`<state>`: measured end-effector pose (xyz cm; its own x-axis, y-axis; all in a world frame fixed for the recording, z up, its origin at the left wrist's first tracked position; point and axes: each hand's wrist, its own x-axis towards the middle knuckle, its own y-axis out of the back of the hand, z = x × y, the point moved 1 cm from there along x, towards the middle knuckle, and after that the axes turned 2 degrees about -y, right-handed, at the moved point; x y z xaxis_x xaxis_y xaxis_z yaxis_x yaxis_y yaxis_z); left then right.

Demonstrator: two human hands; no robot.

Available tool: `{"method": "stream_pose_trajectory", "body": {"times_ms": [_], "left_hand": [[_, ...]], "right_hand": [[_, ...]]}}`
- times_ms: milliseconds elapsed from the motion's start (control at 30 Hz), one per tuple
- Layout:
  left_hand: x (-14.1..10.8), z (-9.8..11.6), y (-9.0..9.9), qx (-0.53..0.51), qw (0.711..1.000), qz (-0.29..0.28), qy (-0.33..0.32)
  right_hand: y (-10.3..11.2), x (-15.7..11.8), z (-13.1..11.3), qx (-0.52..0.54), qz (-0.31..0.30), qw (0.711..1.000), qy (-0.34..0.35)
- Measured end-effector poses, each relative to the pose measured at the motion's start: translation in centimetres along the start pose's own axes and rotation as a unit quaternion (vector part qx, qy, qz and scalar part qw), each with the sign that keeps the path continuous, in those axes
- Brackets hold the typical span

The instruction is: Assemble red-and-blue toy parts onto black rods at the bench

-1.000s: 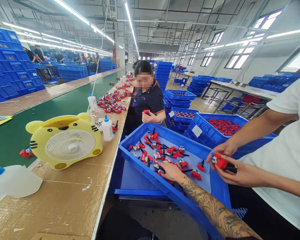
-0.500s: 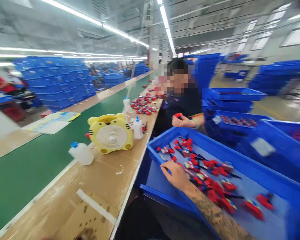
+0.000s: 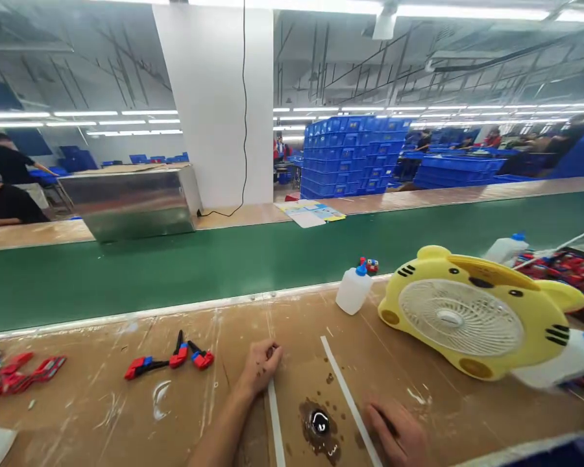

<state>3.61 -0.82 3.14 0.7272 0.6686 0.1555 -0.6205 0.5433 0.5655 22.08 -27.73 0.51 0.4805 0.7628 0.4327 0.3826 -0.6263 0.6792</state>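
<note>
My left hand [image 3: 263,364] rests on the brown bench with its fingers curled closed; anything inside them is hidden. My right hand [image 3: 398,431], a little blurred at the lower edge, is low over the bench with bent fingers, and I cannot make out anything in it. Between the two hands stands a small round cup of dark liquid [image 3: 320,423], ringed by dark stains. To the left of my left hand lie several red and blue toy parts with black rods [image 3: 178,355]. A pile of red toy pieces [image 3: 19,376] is at the far left.
A yellow animal-shaped fan [image 3: 460,316] stands on the right, beside a white bottle with a blue cap [image 3: 353,290]. Beyond the bench runs a green conveyor belt [image 3: 175,275]. Stacked blue crates [image 3: 353,155] and a white pillar [image 3: 219,104] are behind it.
My view has swung left from the blue bin and co-worker to the bench. The tattooed arm over the bin is out of that position; both my hands now show at the bench.
</note>
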Motion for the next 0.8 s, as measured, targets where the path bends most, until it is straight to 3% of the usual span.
{"method": "stream_pose_trajectory", "body": {"times_ms": [167,433,800], "left_hand": [[0.3,-0.7,-0.1,-0.023,0.999,-0.023,-0.013],[0.3,-1.1,-0.3,-0.064,0.997,-0.018,-0.032],[0.1,-0.5,-0.4,-0.027,0.995,-0.044,-0.086]], "right_hand": [[-1.6,2.2,-2.1,-0.030,-0.090,0.993,-0.068],[-1.1,1.7,-2.5,-0.054,-0.091,0.991,-0.079],[-1.2,1.7,-2.0,-0.041,-0.105,0.990,-0.085]]}}
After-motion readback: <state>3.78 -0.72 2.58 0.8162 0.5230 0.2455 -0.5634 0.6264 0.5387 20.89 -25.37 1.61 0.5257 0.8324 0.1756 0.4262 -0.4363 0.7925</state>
